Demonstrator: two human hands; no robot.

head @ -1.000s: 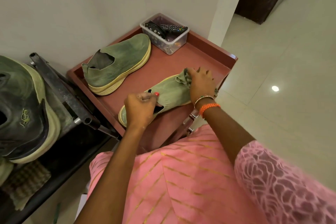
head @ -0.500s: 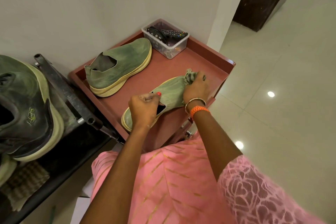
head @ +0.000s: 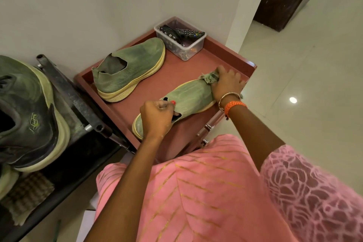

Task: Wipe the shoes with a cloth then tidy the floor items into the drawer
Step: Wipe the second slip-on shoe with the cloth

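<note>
Two green slip-on shoes lie on the reddish top of a small drawer unit (head: 157, 84). The near shoe (head: 188, 94) lies along the front edge. My left hand (head: 157, 118) grips its collar at the heel opening. My right hand (head: 227, 84) presses a crumpled green cloth (head: 209, 77) onto the shoe's toe, fingers spread over it. The far shoe (head: 129, 68) rests by the wall, untouched.
A clear plastic box (head: 182, 44) holding a remote and dark items stands at the unit's back corner. A black rack (head: 74, 100) to the left carries a dark sneaker (head: 27, 116). Pale tiled floor (head: 304, 84) spreads to the right, with a dark door beyond.
My right hand with the cloth has slid along the near shoe's toe toward the tip. My left hand keeps its grip on the collar.
</note>
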